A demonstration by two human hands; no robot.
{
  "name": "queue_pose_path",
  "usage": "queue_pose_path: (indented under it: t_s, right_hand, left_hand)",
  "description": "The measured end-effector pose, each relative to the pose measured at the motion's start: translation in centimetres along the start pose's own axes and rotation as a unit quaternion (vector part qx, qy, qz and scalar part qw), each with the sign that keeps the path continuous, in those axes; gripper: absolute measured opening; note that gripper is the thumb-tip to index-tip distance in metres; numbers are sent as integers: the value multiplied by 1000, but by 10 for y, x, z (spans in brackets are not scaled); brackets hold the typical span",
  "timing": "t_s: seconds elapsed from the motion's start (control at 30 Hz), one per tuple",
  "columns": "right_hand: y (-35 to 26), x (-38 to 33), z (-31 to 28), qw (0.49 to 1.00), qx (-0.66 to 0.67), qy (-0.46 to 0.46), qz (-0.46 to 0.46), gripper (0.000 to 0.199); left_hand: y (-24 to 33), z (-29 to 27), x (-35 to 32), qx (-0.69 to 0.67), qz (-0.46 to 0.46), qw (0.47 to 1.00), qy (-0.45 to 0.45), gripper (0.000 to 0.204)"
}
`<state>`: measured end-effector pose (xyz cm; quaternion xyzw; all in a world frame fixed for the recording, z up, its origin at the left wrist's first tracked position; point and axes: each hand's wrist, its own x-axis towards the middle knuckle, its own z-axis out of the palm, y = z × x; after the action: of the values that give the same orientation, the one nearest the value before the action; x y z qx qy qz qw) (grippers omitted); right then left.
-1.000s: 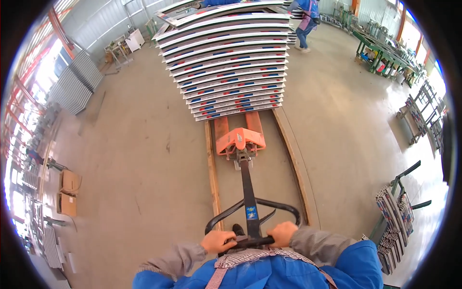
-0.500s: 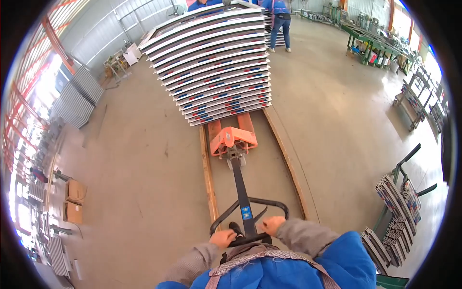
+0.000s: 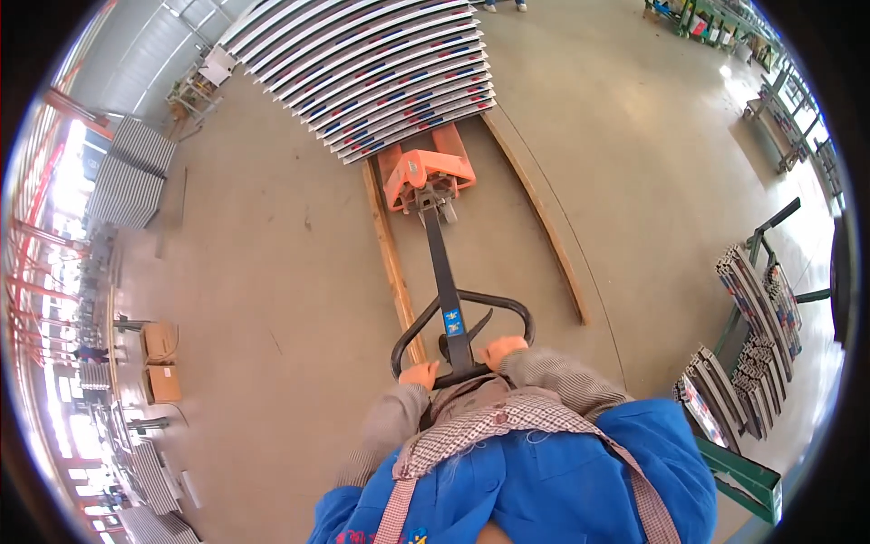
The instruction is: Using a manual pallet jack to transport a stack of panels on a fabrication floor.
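The black looped handle (image 3: 529, 319) of an orange pallet jack (image 3: 426, 170) is close in front of my body. My left hand (image 3: 420, 374) is closed round the lower left part of the loop. On its lower right part, my right hand (image 3: 501, 351) is closed too. A dark shaft (image 3: 439, 263) slopes from the handle to the jack's orange head. The forks run beneath a tall stack of white-edged frames (image 3: 381, 72) with red and blue patches between layers; its top is out of view.
Long wooden beams (image 3: 391, 263) (image 3: 536, 218) lie on the floor either side of the jack. Cardboard boxes (image 3: 163, 383) and stacked panels (image 3: 131, 172) are at left. At right stands a green rack with metal profiles (image 3: 757, 335). Another person's shoes (image 3: 505, 7) show at the top.
The view has tipped down, so the stack, jack and handle sit higher in the picture. The co-workers have mostly left the view. Both hands stay on the handle.
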<state>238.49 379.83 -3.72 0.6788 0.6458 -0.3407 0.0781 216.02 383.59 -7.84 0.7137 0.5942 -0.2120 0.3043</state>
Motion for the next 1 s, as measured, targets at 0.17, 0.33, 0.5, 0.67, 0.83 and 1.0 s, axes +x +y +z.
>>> queue_pose_path:
  t_s: [0.17, 0.33, 0.5, 0.67, 0.83, 1.0]
  right_hand:
    - [2, 9, -23, 999, 30, 14, -33, 40]
    - [5, 24, -16, 978, 95, 159, -102, 28]
    - [9, 12, 20, 999, -7, 16, -34, 34]
    - [15, 31, -27, 997, 12, 64, -41, 31]
    - [14, 19, -3, 984, 41, 164, -54, 33]
    - [12, 23, 4, 999, -2, 42, 21, 44]
  left_hand:
    - [-4, -22, -1, -81, 2, 989, 126, 40]
    - [-11, -29, 5, -146, 28, 962, 229, 36]
    - [9, 2, -5, 37, 6, 995, -90, 45]
    - [1, -41, 1, -109, 56, 972, 201, 38]
    - [9, -8, 10, -57, -2, 998, 33, 36]
    - [8, 3, 8, -91, 126, 988, 21, 36]
